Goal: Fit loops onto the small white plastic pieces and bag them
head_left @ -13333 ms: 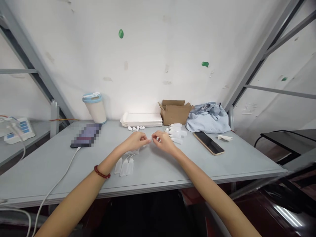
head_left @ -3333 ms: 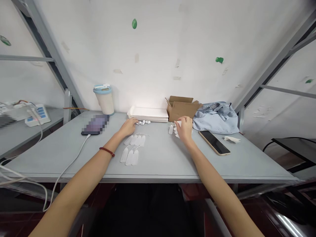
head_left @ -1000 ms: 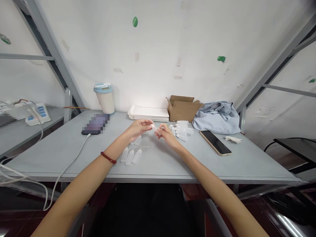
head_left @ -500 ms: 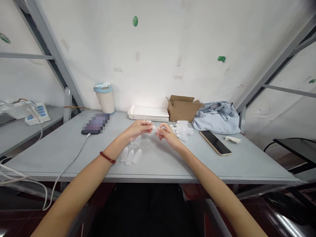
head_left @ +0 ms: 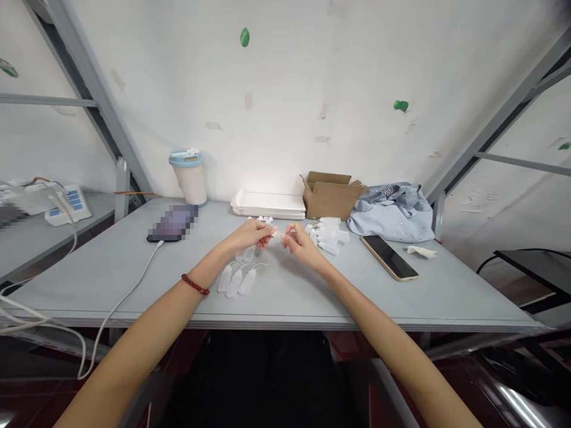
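Note:
Over the middle of the desk, my left hand pinches a small translucent white plastic piece between thumb and fingers. My right hand is closed at the piece's other end, thumb against forefinger. The fingers hide most of its shape. Just in front of my left wrist lie several translucent plastic vials with thin curved white stems. More vials are heaped beyond my right hand. Small white caps show behind my left fingers.
At the back stand a lidded cup, a stack of white trays, an open cardboard box and a crumpled cloth. A phone lies right; another phone with a white cable lies left.
My fingers have shifted slightly around the small piece, and my left hand has turned a little. White caps behind my left hand now show more. The desk items have stayed put.

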A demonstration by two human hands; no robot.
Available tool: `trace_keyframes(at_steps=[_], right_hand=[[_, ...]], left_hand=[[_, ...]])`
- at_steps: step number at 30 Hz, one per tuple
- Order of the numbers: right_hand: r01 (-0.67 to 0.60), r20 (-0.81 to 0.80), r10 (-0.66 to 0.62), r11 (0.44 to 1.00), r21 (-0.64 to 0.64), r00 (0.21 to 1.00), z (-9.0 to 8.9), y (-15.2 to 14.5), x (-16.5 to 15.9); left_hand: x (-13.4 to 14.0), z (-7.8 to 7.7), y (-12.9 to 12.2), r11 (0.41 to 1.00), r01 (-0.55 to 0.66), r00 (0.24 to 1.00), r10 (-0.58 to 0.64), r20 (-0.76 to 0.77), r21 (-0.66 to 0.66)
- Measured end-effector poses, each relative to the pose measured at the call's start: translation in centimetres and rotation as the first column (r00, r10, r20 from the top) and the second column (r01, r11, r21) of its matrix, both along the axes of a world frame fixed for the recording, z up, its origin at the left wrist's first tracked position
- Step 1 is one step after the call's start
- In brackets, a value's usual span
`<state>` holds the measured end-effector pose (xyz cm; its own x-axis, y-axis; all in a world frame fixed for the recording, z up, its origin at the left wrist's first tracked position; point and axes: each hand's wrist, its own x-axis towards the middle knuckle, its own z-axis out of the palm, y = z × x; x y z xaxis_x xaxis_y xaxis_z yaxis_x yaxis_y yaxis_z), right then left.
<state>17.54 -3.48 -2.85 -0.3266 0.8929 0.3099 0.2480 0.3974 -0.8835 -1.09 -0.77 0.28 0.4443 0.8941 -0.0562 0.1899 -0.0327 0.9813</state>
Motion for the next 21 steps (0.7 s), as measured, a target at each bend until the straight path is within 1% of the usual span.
trace_keyframes(at_steps=[3,5,8,10,12,15,17,19,21], right_hand=[[-0.005,-0.062,0.000,0.997,-0.083,0.998,0.20,0.04,0.09],[-0.006,-0.106,-0.010,0.989,-0.145,0.994,0.32,0.10,0.15],[-0.015,-0.164,-0.019,0.979,-0.201,0.986,0.43,0.19,0.19],[-0.020,-0.187,-0.021,0.976,-0.215,0.982,0.46,0.20,0.16],[-0.029,-0.197,-0.015,0.976,-0.218,0.980,0.49,0.18,0.11],[-0.042,-0.199,-0.001,0.977,-0.211,0.980,0.52,0.12,0.07],[-0.037,-0.191,-0.003,0.977,-0.208,0.982,0.55,0.10,0.08],[-0.032,-0.178,-0.007,0.976,-0.213,0.984,0.61,0.07,0.11],[-0.029,-0.173,-0.010,0.974,-0.223,0.985,0.71,-0.01,0.13]], left_hand=[[0.00,0.07,-0.12,0.998,0.035,0.999,-0.036,0.008,0.048],[-0.01,-0.06,-0.06,0.994,0.058,0.997,-0.062,0.042,0.094],[0.04,-0.37,0.16,0.990,0.039,0.993,-0.054,0.109,0.136],[0.13,-0.47,0.24,0.992,0.019,0.990,-0.036,0.133,0.127],[0.22,-0.42,0.18,0.996,0.015,0.991,-0.026,0.128,0.088],[0.33,-0.17,-0.07,1.000,0.013,0.997,-0.014,0.074,0.019],[0.34,-0.03,-0.26,1.000,0.019,1.000,-0.019,0.021,-0.003],[0.29,0.06,-0.38,0.999,0.037,0.999,-0.036,-0.012,0.003],[0.21,0.07,-0.40,0.997,0.064,0.998,-0.064,-0.007,0.040]])
